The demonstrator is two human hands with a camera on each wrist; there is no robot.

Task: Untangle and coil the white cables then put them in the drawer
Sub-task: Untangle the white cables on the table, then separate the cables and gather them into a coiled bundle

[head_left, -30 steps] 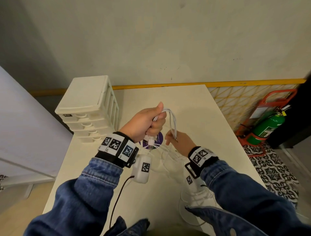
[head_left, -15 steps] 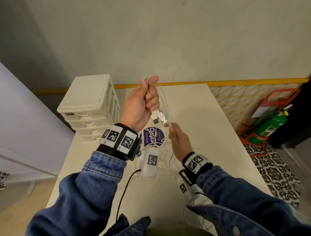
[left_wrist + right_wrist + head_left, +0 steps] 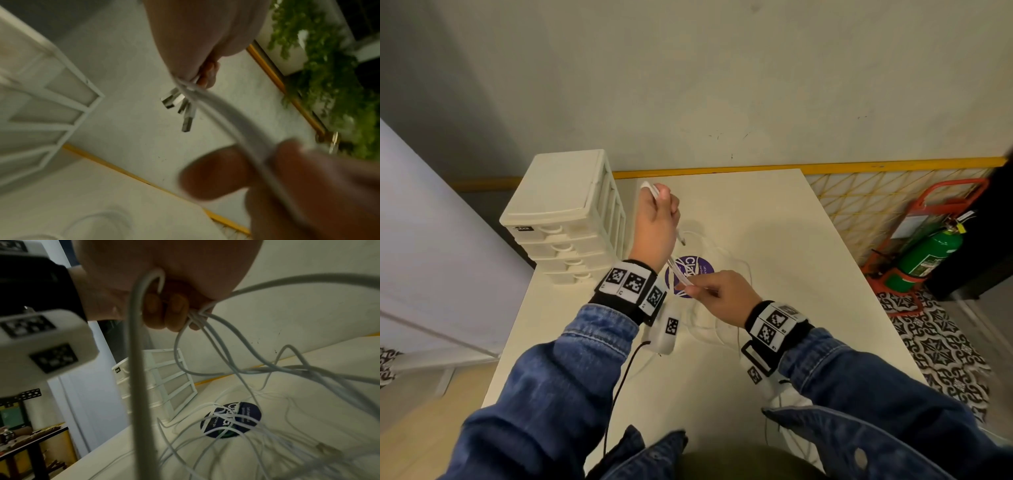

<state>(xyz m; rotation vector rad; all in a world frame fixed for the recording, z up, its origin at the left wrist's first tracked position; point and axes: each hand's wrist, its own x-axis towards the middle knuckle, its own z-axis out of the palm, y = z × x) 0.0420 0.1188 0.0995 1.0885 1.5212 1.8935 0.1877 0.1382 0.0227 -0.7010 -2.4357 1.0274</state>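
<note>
My left hand point(image 3: 656, 222) is raised over the table point(image 3: 808, 274) with its back to me, gripping a bundle of white cables point(image 3: 675, 269); a short loop pokes out above the fist. In the left wrist view the USB plugs point(image 3: 178, 105) hang below that hand point(image 3: 195, 45). The strands run down taut to my right hand point(image 3: 722, 296), which pinches them just above a purple sticker point(image 3: 693, 270). In the right wrist view, that hand's curled fingers point(image 3: 170, 314) hold several strands, and the tangled cables point(image 3: 236, 426) trail over the table. The white drawer unit point(image 3: 565, 212) stands at the back left, drawers closed.
Loose loops of cable point(image 3: 709, 334) lie on the table between my wrists. A wall runs close behind the table. A green fire extinguisher point(image 3: 928, 255) in a red stand sits on the floor to the right. A dark shelf point(image 3: 30, 444) stands beyond the table's left side.
My left hand has lifted the cable bundle up and away and turned its back to me. My right hand has slid down the strands, which now run taut between both hands.
</note>
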